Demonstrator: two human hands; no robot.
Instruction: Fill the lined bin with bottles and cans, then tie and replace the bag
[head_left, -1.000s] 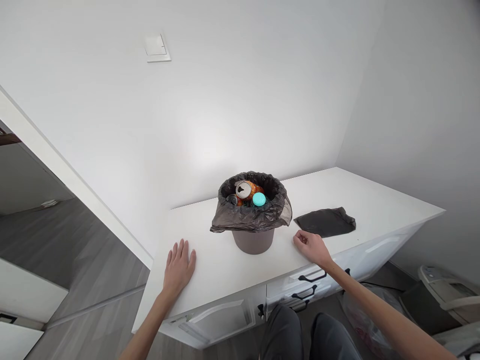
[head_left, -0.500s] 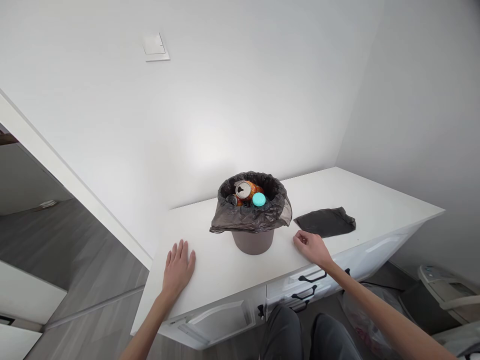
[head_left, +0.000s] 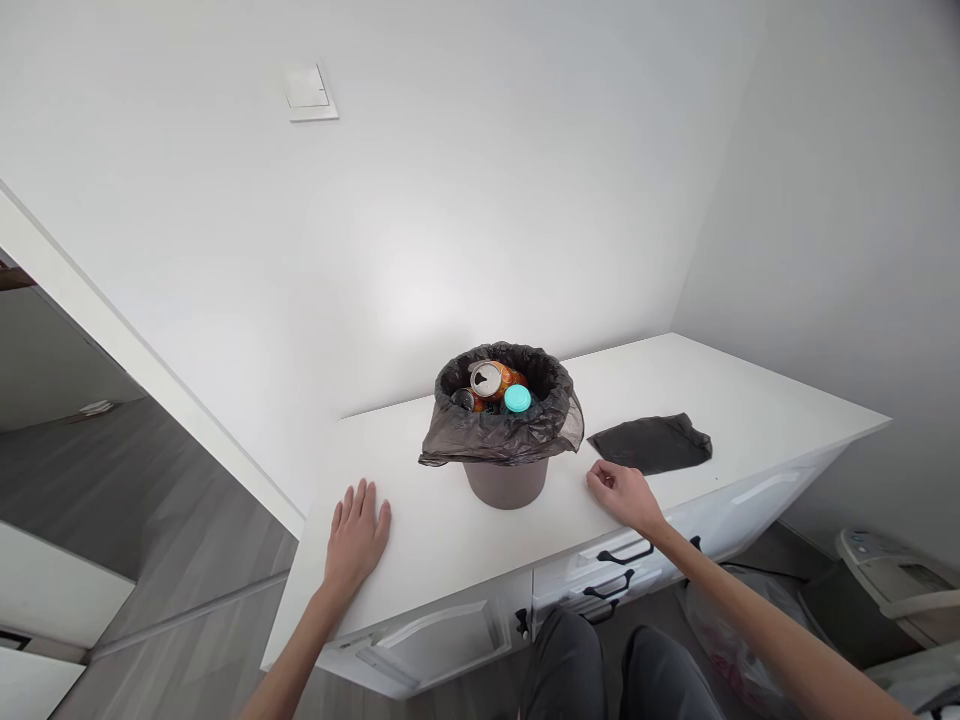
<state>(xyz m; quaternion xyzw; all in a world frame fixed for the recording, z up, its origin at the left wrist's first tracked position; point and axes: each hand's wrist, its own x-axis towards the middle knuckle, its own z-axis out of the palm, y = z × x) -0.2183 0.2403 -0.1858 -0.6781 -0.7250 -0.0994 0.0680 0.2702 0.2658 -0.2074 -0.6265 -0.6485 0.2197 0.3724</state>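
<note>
A small grey-brown trash bin (head_left: 507, 487) stands upright on the white cabinet top (head_left: 442, 545). Its black trash bag (head_left: 487, 437) is folded out over the rim. Inside lie orange drink cans (head_left: 487, 378), one with its opened top facing me, and something with a turquoise lid (head_left: 517, 398). My left hand (head_left: 358, 532) lies flat on the cabinet top, left of the bin, fingers stretched and holding nothing. To the bin's right, my right hand (head_left: 624, 494) rests loosely curled, with nothing seen in it. Just beyond it lies a folded black trash bag (head_left: 652, 444).
White walls rise behind and to the right, with a light switch (head_left: 309, 92) at upper left. Black drawer handles (head_left: 611, 586) project from the cabinet front. A clear plastic bag (head_left: 739, 640) and a grey-white appliance (head_left: 896, 580) are on the floor at lower right.
</note>
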